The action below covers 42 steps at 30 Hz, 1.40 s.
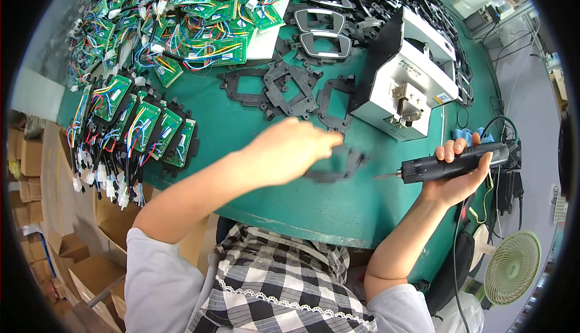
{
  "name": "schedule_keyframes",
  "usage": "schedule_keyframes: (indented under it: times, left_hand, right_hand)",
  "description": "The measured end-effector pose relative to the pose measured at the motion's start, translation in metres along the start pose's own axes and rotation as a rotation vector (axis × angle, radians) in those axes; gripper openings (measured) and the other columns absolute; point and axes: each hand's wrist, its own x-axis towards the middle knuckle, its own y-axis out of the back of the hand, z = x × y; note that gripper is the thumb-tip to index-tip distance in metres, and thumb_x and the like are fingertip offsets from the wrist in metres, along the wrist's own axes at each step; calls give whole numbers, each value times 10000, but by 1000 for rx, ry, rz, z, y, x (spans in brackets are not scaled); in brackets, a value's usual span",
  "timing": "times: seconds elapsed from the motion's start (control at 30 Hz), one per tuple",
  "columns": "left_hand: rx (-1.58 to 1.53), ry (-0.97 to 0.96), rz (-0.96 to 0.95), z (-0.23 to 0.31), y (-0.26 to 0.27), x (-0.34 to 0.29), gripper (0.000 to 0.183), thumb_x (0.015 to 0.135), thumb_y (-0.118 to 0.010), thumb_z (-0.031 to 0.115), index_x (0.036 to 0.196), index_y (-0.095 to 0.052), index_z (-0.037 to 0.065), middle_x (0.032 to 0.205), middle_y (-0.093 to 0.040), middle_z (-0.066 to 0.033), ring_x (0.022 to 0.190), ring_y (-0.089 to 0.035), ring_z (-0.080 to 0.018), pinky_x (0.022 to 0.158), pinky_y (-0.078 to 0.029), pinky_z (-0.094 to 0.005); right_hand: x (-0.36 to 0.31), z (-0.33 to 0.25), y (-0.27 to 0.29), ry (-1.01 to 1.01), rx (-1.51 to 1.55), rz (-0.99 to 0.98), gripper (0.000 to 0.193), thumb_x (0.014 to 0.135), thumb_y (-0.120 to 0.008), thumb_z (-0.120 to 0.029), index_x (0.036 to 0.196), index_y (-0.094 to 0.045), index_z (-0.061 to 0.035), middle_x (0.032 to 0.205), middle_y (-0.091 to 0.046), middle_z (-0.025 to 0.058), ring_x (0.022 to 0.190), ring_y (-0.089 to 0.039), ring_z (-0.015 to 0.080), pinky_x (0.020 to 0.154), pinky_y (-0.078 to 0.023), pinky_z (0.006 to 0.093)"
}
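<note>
My right hand [450, 179] is wrapped round a black electric screwdriver [450, 164], which lies nearly level with its thin bit pointing left. Over the middle of the green table, my left hand [293, 149] has its fingers closed at a black plastic frame [341, 169]. That frame is smeared by motion, and the hand covers part of it. Just beyond lie more black plastic frames [290, 88], flat and partly overlapping. A white and black boxy machine [396, 85] with a metal fitting on its front stands between and beyond my hands.
Green circuit boards with coloured wires [211, 49] are heaped at the far left. Several boards mounted on black frames [145, 124] stand in a row at the left edge. Grey-fronted bezels [323, 44] lie at the back. A green fan [512, 266] is at lower right; a cord hangs near my right arm.
</note>
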Motion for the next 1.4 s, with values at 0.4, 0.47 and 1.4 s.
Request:
schedule_keyframes:
  times: [0.4,0.47,1.4]
  left_hand:
    - [832,263,391,-111,97,-57,502,744,-727,111,1207,-534,84,1141,-615,-105,1059,-591,-291,905,-445,-390]
    - [780,277,357,-117,95,-50,542,746,-730,120,1236,-500,89,1153,-607,-102,1047,-592,-294,885,-452,-394]
    - [70,109,444,-6,36,-29,502,566,-833,130,1021,-654,19,1027,-634,-99,938,-605,-275,820,-488,-363]
  right_hand:
    - [-4,9,-10,0,-34,-8,422,943,-498,-417,1179,-465,-69,722,-547,99,558,-506,202,534,-433,359]
    - [-6,11,-12,23,-55,-4,418,949,-489,-410,1183,-456,-64,710,-547,94,547,-519,199,531,-450,362]
    - [32,0,-86,567,-588,-238,570,888,-594,-368,1168,-388,83,653,-563,136,473,-566,215,466,-512,358]
